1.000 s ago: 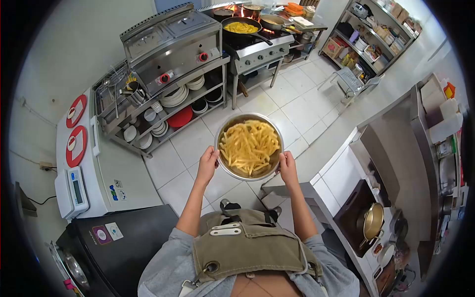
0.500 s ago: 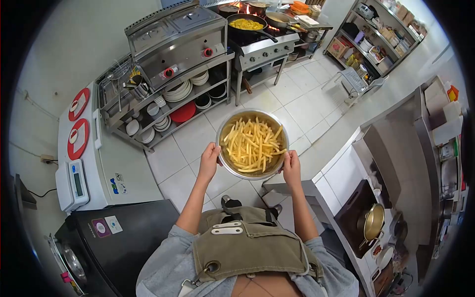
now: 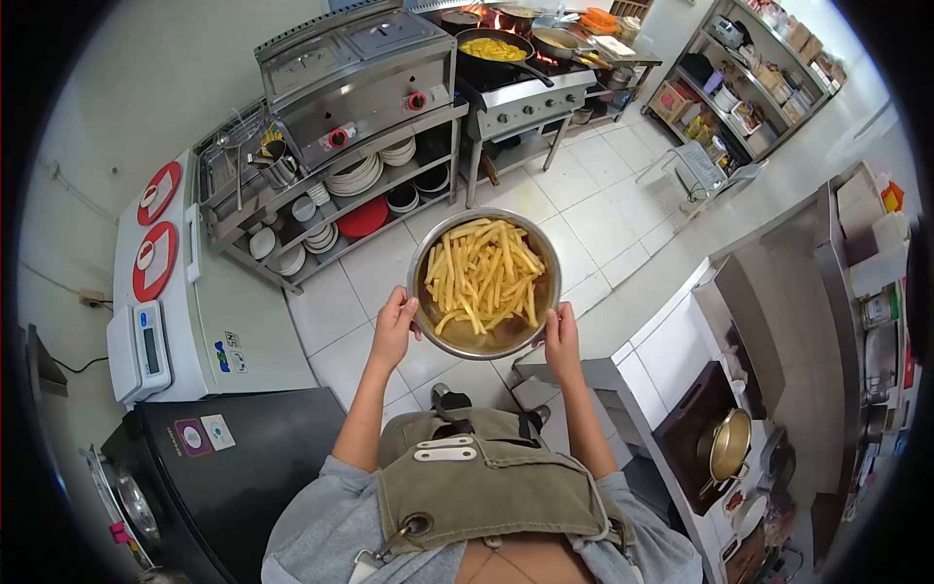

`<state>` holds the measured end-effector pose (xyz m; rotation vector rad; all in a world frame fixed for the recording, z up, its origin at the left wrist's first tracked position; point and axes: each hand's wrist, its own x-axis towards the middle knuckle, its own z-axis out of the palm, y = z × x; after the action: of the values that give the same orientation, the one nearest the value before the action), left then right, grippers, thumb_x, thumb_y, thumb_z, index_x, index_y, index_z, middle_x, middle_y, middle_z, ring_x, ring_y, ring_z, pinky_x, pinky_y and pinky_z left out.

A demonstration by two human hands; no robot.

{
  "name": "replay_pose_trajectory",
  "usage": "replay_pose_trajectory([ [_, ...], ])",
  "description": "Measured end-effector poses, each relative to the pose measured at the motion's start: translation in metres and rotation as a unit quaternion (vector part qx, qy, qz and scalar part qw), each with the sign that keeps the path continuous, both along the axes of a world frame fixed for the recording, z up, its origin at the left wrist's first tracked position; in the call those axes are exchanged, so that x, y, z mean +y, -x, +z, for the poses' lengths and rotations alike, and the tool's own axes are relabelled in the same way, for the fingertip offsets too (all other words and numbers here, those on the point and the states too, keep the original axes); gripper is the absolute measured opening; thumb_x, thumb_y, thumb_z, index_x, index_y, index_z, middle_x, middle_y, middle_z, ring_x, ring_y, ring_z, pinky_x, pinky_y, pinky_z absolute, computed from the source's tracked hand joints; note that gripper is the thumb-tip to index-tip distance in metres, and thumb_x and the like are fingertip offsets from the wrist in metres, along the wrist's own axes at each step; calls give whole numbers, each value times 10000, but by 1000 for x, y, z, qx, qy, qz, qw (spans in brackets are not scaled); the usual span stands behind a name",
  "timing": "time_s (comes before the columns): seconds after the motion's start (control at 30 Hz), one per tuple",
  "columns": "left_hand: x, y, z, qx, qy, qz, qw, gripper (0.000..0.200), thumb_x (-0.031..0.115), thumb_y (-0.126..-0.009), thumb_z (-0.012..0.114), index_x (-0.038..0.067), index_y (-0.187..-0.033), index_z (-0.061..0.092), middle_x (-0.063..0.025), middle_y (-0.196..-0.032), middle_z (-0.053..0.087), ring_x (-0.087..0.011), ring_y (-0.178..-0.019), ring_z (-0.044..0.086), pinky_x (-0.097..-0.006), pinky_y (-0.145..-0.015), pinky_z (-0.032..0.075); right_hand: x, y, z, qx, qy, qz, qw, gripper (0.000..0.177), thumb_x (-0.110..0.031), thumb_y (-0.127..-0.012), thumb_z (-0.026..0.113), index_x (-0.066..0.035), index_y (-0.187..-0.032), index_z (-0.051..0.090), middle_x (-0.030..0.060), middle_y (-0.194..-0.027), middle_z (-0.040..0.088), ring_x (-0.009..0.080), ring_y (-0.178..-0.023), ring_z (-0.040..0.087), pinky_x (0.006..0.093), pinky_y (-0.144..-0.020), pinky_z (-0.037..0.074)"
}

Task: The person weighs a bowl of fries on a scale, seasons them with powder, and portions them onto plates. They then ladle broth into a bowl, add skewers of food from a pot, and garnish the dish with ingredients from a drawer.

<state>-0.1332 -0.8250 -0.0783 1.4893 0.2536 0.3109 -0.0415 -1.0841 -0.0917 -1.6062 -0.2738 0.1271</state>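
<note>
A round metal bowl [image 3: 553,255] is held out in front of my body, above the tiled floor. Inside it lies a heap of yellow fries [image 3: 484,273], gathered toward the far side, with bare metal showing at the near side. My left hand [image 3: 395,321] grips the rim at the lower left, thumb on top. On the lower right of the rim, my right hand [image 3: 559,336] holds on the same way. The fingers of both hands are partly hidden under the bowl.
Beyond the bowl, a stove [image 3: 530,102] with visible flames carries a black pan [image 3: 493,51] of yellow food. A steel rack [image 3: 375,195] with plates stands left of it. A tiled counter [image 3: 647,375] is at the right, a black fridge [image 3: 243,477] at the lower left.
The bowl and both hands have shifted slightly left and nearer. The fries have moved to the far side of the bowl and are heaped differently.
</note>
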Motion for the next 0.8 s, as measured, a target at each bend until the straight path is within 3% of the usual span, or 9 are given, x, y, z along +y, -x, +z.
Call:
replay_pose_trajectory([
  [0.1, 8, -2, -21, 91, 52, 17, 994, 204, 228, -922, 415, 87, -775, 425, 9, -652, 462, -68, -522, 459, -204, -442, 407, 11, -4, -12, 50, 91, 17, 994, 214, -186, -931, 421, -24, -793, 395, 45, -574, 487, 104, -437, 500, 231, -405, 421],
  [0.13, 11, -3, -22, 137, 19, 27, 990, 210, 220, -921, 414, 89, -758, 433, 10, -639, 459, -69, -502, 448, -208, -442, 402, 14, -8, -14, 64, 100, 19, 993, 226, -186, -925, 434, -17, -782, 389, 49, -556, 494, 108, -424, 503, 236, -395, 417],
  [0.23, 13, -2, -16, 112, 58, 60, 990, 224, 217, -921, 413, 81, -744, 437, 9, -631, 455, -69, -483, 433, -212, -442, 398, 20, -7, -3, 75, 74, 21, 994, 229, -188, -925, 434, -13, -785, 385, 56, -581, 515, 105, -444, 516, 237, -394, 417],
  [0.37, 15, 21, 2, 1, -30, 62, 998, 215, 219, -927, 413, 64, -779, 428, 0, -628, 458, -69, -496, 456, -207, -448, 410, 30, 7, 6, -41, 45, 28, 998, 189, -165, -924, 433, -19, -816, 383, 55, -605, 515, 99, -469, 525, 234, -397, 419],
  [0.63, 60, 9, -1, 67, 45, 103, 991, 206, 205, -925, 416, 74, -767, 429, 11, -606, 434, -62, -482, 462, -198, -405, 386, 73, -27, 2, 106, 65, 122, 985, 195, -149, -923, 428, -27, -792, 351, 45, -584, 471, 127, -431, 527, 249, -379, 440],
  [0.7, 66, 17, 10, 31, 44, 119, 991, 201, 202, -926, 409, 75, -772, 429, 9, -610, 441, -61, -485, 460, -196, -408, 383, 90, -23, 10, 67, 23, 119, 990, 194, -151, -923, 424, -26, -794, 351, 45, -576, 474, 123, -413, 515, 245, -370, 427],
  [0.77, 70, 28, 11, -54, 5, 135, 989, 200, 209, -928, 405, 75, -782, 430, 7, -617, 451, -61, -488, 461, -200, -412, 388, 104, -12, 24, -23, 55, 107, 993, 187, -144, -923, 413, -23, -795, 350, 46, -561, 476, 120, -401, 504, 245, -358, 412],
  [0.8, 79, 32, 4, -21, 15, 130, 991, 194, 217, -928, 407, 78, -796, 433, 5, -630, 462, -62, -497, 467, -200, -420, 394, 112, -16, 24, -32, 95, 126, 987, 184, -137, -922, 401, -19, -792, 346, 68, -553, 491, 134, -396, 515, 253, -346, 401],
])
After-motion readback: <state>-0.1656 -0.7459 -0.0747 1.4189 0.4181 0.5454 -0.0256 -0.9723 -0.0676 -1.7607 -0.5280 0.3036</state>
